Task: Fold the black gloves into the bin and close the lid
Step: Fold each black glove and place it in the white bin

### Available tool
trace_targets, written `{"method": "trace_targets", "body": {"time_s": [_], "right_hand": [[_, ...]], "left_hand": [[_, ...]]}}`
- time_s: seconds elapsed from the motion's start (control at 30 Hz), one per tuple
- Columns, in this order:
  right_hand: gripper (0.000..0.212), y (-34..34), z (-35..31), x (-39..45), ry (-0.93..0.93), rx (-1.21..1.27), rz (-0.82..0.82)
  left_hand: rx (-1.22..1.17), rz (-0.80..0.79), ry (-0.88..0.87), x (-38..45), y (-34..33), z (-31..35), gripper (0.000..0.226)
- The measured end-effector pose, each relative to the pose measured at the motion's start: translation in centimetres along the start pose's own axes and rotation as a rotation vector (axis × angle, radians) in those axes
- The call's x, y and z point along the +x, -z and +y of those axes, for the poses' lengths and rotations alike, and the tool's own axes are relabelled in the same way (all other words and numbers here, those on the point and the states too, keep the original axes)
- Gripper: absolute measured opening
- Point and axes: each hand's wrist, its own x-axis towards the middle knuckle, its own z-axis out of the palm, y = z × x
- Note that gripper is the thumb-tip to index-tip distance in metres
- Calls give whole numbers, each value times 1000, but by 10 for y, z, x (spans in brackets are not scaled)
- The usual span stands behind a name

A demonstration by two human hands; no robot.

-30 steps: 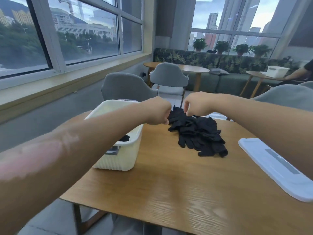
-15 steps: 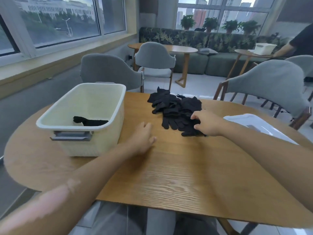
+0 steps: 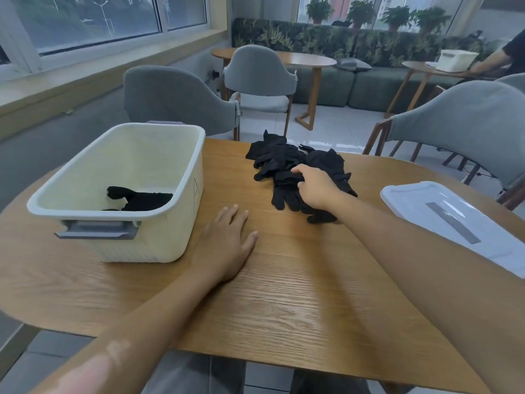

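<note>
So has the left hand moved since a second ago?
Yes. The left hand came back from the far side of the bin toward the person and now lies flat on the table.

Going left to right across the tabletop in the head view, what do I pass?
Cream bin with one black glove inside → left hand flat on the table → pile of black gloves with the right hand on it → white lid.
</note>
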Motion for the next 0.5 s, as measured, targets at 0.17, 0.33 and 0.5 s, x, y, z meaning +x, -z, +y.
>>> {"method": "trace_targets", "body": {"time_s": [0.17, 0.33, 0.5], "right_hand": [[23, -10, -5, 27, -196, 150, 81], [27, -15, -7, 45, -324, 156, 141], [27, -13, -9, 55, -427, 270, 149]], "left_hand": [[-3, 6, 3, -1, 0, -1, 66], [-14, 17, 4, -1, 2, -1, 65], [-26, 20, 6, -1, 1, -1, 65]]}}
